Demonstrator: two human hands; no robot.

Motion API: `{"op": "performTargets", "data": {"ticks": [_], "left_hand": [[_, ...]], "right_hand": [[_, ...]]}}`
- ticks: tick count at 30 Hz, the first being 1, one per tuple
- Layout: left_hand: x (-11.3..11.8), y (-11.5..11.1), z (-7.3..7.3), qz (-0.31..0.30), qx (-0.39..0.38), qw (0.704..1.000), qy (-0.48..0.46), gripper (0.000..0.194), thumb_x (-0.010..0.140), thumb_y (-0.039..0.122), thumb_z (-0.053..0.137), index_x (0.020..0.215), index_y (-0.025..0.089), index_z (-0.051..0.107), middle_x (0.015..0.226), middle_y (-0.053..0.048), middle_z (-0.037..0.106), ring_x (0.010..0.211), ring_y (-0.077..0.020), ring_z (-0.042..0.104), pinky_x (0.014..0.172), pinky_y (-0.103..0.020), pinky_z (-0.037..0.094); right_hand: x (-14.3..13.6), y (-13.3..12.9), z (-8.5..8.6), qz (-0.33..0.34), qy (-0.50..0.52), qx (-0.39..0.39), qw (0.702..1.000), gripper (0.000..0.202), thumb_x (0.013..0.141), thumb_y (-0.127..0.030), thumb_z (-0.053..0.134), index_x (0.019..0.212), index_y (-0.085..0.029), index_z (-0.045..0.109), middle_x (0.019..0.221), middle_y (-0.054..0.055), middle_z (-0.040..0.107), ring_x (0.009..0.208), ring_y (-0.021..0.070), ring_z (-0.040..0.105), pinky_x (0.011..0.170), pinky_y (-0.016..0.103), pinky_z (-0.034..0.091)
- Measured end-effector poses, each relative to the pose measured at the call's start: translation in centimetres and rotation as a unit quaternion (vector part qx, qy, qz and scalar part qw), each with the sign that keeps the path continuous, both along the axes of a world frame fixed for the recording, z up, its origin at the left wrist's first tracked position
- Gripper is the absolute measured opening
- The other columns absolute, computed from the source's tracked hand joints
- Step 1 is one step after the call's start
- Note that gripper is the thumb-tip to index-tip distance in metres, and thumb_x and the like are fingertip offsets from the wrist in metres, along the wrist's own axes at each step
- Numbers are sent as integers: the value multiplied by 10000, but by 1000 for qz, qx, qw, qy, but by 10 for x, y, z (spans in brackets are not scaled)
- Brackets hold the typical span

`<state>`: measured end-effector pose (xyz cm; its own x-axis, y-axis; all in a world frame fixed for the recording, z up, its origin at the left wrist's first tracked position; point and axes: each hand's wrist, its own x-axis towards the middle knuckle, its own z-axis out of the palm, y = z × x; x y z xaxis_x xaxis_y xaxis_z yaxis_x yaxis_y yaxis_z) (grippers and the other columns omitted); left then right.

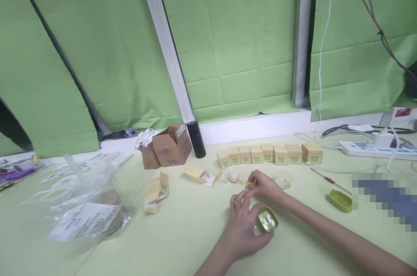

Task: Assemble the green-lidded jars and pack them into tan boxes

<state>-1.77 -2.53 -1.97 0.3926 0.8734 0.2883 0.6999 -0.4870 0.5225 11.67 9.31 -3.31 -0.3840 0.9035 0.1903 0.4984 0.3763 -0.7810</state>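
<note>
The green case (267,219) lies low in the head view, right of centre, between the thumb and fingers of the left hand (243,224), which grasps it near the bench (182,241). Its rim is a rounded rectangle; the pale and dark shapes inside are too blurred to identify. The left palm hides part of its near side.

The right hand (265,187) is just beyond, its fingers bent and drawn together beside the left fingertips. A trace of yellow shows there, but whether it is gripped cannot be told. Both forearms are cut off by the picture's edge.

Behind the right wrist, a clear, thin-walled dish (282,179) is partly covered. To the left of the right hand lies a small rounded pinkish piece (233,176), details indistinct. Farther back stands a row of tan cardboard boxes (256,154) with green label panels, their print illegible.

On the right are a hollow green shell (340,201) and a slim tool (329,179) with a red handle; pixelation masks the area beside them. On the left lie an opened tan carton (156,193) and a crinkled, transparent bag (87,206) whose brown content is obscured by film and a printed sheet.
</note>
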Motion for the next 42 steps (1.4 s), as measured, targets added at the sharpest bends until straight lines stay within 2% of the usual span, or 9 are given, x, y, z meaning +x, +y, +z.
{"op": "performTargets", "data": {"ticks": [3, 5, 8, 11, 14, 19, 29, 38, 42], "left_hand": [[1, 2, -1, 14, -46, 987, -153, 469, 717, 208, 600, 1174, 271, 519, 1208, -82, 524, 1100, -261, 460, 945, -426, 368], [3, 6, -2, 30, -107, 955, -275, 508, 722, 193, 595, 1215, 244, 486, 1175, -89, 549, 959, -216, 541, 854, -366, 438], [11, 10, -4, 20, -199, 872, -446, 614, 667, 269, 700, 1235, 171, 490, 1186, -129, 561, 986, -240, 566, 875, -362, 437], [20, 8, 2, -6, -286, 772, -568, 575, 731, 375, 669, 1234, 141, 517, 1189, -141, 588, 1116, -283, 532, 964, -403, 382], [28, 0, 13, -3, -319, 716, -621, 492, 777, 337, 642, 1232, 184, 535, 1223, -124, 582, 1158, -286, 516, 989, -442, 369], [37, -7, 22, -53, -307, 718, -623, 337, 825, 262, 581, 1131, 127, 626, 1180, -131, 617, 1197, -275, 482, 1066, -437, 294], [33, -9, 0, -22, -326, 712, -622, 402, 754, 250, 667, 1145, 168, 621, 1251, -102, 581, 1207, -284, 475, 1071, -442, 297], [36, -14, 19, -59, -325, 758, -562, 350, 812, 262, 600, 1155, 197, 619, 1222, -82, 602, 1209, -274, 466, 1071, -442, 278], [36, -13, 15, -46, -322, 758, -566, 379, 772, 322, 647, 1124, 182, 641, 1163, -105, 634, 1142, -286, 521, 1050, -454, 303]], "right_hand": [[21, -16, 11, 3, 79, -11, 997, 256, 811, -407, 589, 855, -155, 572, 723, 5, 613, 669, 160, 618, 642, 322, 522], [38, -32, 24, 7, 128, -13, 992, 323, 815, -464, 549, 945, -169, 550, 743, 12, 621, 689, 166, 634, 659, 318, 533], [58, -61, 41, -8, 184, -9, 983, 340, 783, -493, 588, 937, -190, 571, 828, 45, 651, 770, 187, 638, 705, 318, 532], [65, -81, 47, -54, 210, 15, 976, 298, 746, -471, 646, 890, -212, 621, 881, 63, 668, 783, 211, 629, 713, 339, 523], [65, -88, 44, -56, 144, 61, 986, 234, 769, -456, 624, 874, -249, 653, 858, 55, 675, 805, 231, 611, 735, 367, 501], [63, -90, 37, -46, 58, 121, 990, 157, 814, -406, 565, 801, -289, 669, 762, 35, 673, 773, 241, 586, 727, 386, 464], [58, -95, 24, -74, 8, 177, 981, 85, 773, -313, 620, 708, -281, 665, 720, 9, 707, 697, 216, 617, 697, 367, 409], [59, -98, 29, -72, 31, 136, 988, 113, 799, -351, 601, 753, -287, 681, 708, 8, 684, 704, 211, 601, 714, 365, 407], [59, -100, 29, -61, 24, 185, 981, 87, 805, -307, 603, 757, -270, 666, 702, 3, 691, 675, 193, 605, 698, 362, 400]]}}
